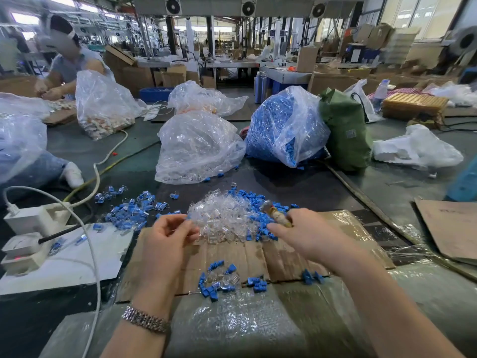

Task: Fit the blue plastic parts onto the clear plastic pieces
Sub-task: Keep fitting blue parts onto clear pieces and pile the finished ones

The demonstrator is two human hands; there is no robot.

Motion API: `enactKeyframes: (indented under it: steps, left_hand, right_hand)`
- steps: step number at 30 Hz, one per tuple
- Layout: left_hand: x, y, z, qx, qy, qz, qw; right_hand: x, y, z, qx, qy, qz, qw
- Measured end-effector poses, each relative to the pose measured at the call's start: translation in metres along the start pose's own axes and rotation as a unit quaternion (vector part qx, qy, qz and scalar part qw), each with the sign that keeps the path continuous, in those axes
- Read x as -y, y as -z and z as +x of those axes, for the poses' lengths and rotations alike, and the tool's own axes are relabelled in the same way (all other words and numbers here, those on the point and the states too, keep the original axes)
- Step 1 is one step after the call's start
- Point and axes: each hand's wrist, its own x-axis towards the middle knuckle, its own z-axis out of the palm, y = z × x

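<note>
A heap of clear plastic pieces (224, 219) lies at the middle of the table, with loose blue plastic parts (258, 198) along its right side. My left hand (167, 237) pinches a clear piece at the heap's left edge. My right hand (307, 235) grips a small tool with a wrapped handle and metal tip (273, 213), its forefinger stretched toward blue parts at the heap's right. A small mixed cluster of blue and clear pieces (222, 280) lies on the cardboard sheet (273, 257) near me. Fitted blue-and-clear pieces (129, 208) are scattered to the left.
A bag of clear pieces (196, 148) and a bag of blue parts (281, 125) stand behind the heap. White power strips (31, 228) with cables lie at the left. Another person (69, 63) works at the far left. A green bag (343, 130) and cardboard (449, 228) are at the right.
</note>
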Motion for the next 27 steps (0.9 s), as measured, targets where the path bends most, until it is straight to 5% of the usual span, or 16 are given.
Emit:
enactKeyframes:
  steps: [5, 13, 19, 22, 27]
  left_hand:
    - [0.009, 0.027, 0.034, -0.132, 0.058, -0.02, 0.989]
    - [0.003, 0.035, 0.038, -0.109, -0.014, 0.139, 0.984]
    - [-0.011, 0.018, 0.003, 0.061, -0.076, 0.268, 0.958]
    - [-0.023, 0.01, -0.012, 0.157, -0.099, 0.331, 0.925]
    - [-0.035, 0.01, -0.021, 0.284, -0.085, 0.418, 0.859]
  right_hand:
    - [-0.036, 0.012, 0.016, -0.095, -0.069, -0.192, 0.974]
    - [-0.056, -0.014, 0.025, -0.119, -0.095, -0.242, 0.958]
    - [-0.047, -0.025, 0.023, -0.145, -0.095, -0.282, 0.944]
    - [-0.035, -0.031, 0.022, -0.179, 0.013, -0.233, 0.956]
    - [-0.017, -0.05, 0.021, -0.116, 0.093, -0.199, 0.969]
